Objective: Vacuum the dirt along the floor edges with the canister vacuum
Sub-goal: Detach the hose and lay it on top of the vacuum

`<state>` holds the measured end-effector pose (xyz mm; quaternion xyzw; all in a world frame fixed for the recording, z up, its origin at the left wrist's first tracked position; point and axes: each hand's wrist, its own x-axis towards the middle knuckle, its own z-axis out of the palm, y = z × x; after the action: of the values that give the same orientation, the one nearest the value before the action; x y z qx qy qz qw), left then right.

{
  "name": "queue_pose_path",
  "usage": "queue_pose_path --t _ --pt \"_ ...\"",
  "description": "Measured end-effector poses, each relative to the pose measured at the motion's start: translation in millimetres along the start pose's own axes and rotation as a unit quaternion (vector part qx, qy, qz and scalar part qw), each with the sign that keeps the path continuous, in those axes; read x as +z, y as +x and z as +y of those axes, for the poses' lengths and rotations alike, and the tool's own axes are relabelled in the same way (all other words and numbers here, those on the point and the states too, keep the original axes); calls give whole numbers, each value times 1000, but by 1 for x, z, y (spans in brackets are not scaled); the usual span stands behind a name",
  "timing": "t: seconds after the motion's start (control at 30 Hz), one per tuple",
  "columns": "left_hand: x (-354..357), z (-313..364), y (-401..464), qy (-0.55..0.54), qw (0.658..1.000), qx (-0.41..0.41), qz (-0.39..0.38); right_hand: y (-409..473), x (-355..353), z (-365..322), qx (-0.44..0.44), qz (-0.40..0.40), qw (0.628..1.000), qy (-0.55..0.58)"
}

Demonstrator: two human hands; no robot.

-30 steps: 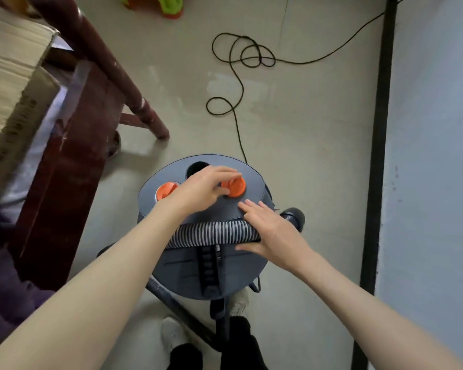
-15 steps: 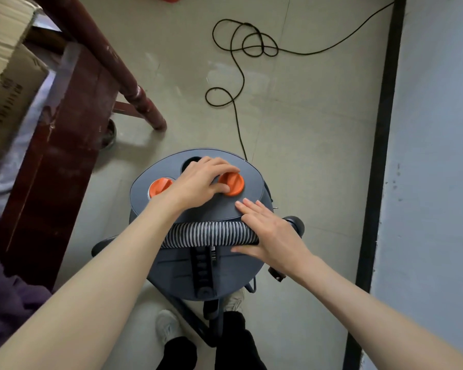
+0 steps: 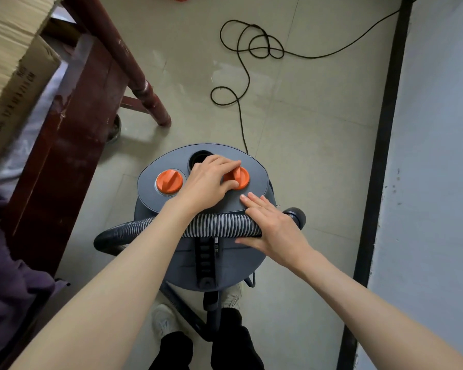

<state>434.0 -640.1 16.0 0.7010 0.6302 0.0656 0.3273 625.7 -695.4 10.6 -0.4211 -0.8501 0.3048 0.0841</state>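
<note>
At the far left, a cardboard box (image 3: pixel 8 76) is sitting on a dark red wooden frame (image 3: pixel 72 134), whose turned leg (image 3: pixel 134 68) is slanting down to the pale tiled floor (image 3: pixel 318 156). Just right of that, between my arms and above my shoes, the grey canister vacuum (image 3: pixel 198 260) is standing on the floor. Its ribbed hose (image 3: pixel 217 225) is lying across the top. An orange knob (image 3: pixel 169 180) is sitting free on the lid (a dark round opening is showing beside it). My left hand (image 3: pixel 209 182) is pinching a second orange knob (image 3: pixel 238 177), fingers closed on it. My right hand (image 3: pixel 273 228) is resting flat and spread over the hose. A black cord (image 3: pixel 241 76) is looping away across the floor. At the right, a black skirting strip (image 3: pixel 382 145) is running along the grey wall (image 3: pixel 439 156).
</note>
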Motion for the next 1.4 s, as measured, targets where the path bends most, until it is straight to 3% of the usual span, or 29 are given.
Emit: queue_pose_path --t 0.2,0.27,0.37,0.43,0.57,0.77,1.03,1.3,1.4 --pt "-3 3 -29 -79 996 -6 37 0 -2 -3 22 -22 1000 -5" --pt "-10 -6 -40 -75 987 -70 123 0 -2 -4 27 -25 999 -3" --pt "-27 -33 -54 -79 943 -222 235 0 -2 -6 34 -25 999 2" --pt "-34 -48 -58 -74 931 -278 225 -1 -1 -8 42 -26 999 5" --pt "-28 -50 -55 -61 934 -299 189 0 0 -7 46 -33 998 7" --pt "-28 -39 -48 -63 913 -345 206 -1 1 -7 47 -27 999 2" --pt "-22 -24 -44 -138 855 -435 246 -1 2 -7 52 -29 998 -2" --pt "-16 -15 -40 -178 805 -485 290 -2 4 -9 58 -18 998 -4" --pt "-16 -15 -40 -184 804 -484 294 -2 4 -9 57 -15 998 -8"
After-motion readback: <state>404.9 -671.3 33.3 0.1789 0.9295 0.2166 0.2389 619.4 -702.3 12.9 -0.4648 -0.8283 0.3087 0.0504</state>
